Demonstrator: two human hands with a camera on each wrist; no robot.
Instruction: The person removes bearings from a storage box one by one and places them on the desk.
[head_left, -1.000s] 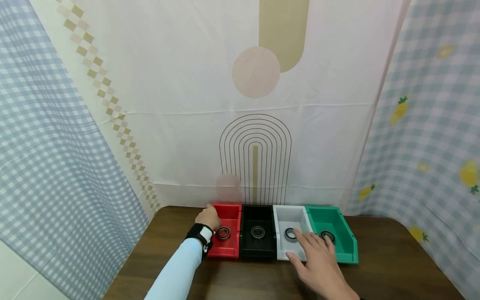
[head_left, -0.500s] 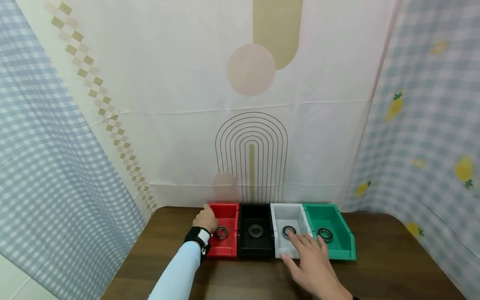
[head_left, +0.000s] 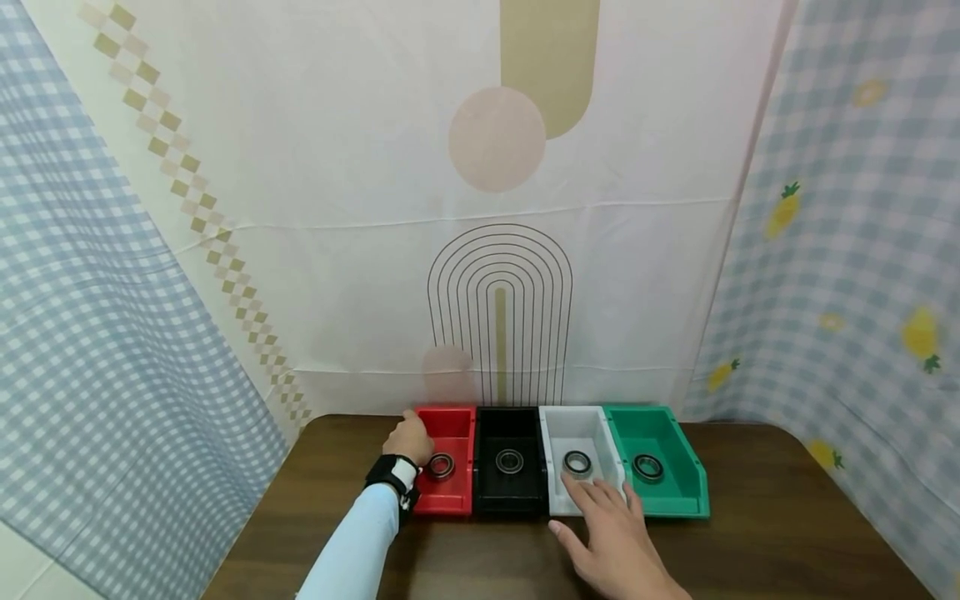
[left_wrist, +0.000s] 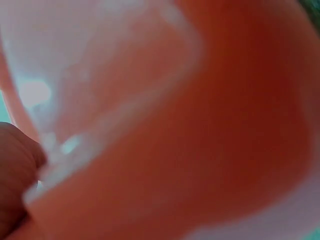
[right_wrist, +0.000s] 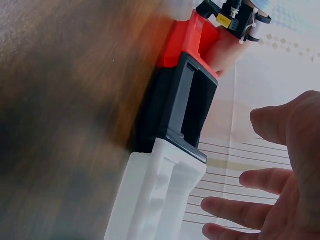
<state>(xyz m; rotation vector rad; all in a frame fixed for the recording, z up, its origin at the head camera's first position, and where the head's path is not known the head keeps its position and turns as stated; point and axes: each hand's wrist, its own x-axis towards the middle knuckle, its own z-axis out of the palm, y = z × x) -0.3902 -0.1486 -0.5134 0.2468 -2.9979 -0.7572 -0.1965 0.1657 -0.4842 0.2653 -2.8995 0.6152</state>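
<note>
Four plastic bins stand side by side: a red bin (head_left: 444, 502), a black bin (head_left: 512, 498), a white bin (head_left: 591, 442) and a green bin (head_left: 658, 427). Each contains one ring-shaped bearing, such as the red bin's bearing (head_left: 441, 466) and the white bin's bearing (head_left: 577, 463). My left hand (head_left: 408, 439) grips the red bin's left wall near the back; its fingertips are hidden, and the left wrist view is mostly blurred red plastic. With fingers spread, my right hand (head_left: 611, 533) hovers over the white bin's front end, holding nothing.
The bins sit at the back of a brown wooden table (head_left: 480, 558), against a white printed curtain (head_left: 360, 308). Checked cloths hang on both sides. A black strap with a device (head_left: 393, 473) is on the left wrist.
My right hand has drawn back from over the white and green bins toward their front, uncovering both bearings. The left hand keeps its place on the red bin; the head view shifts slightly.
</note>
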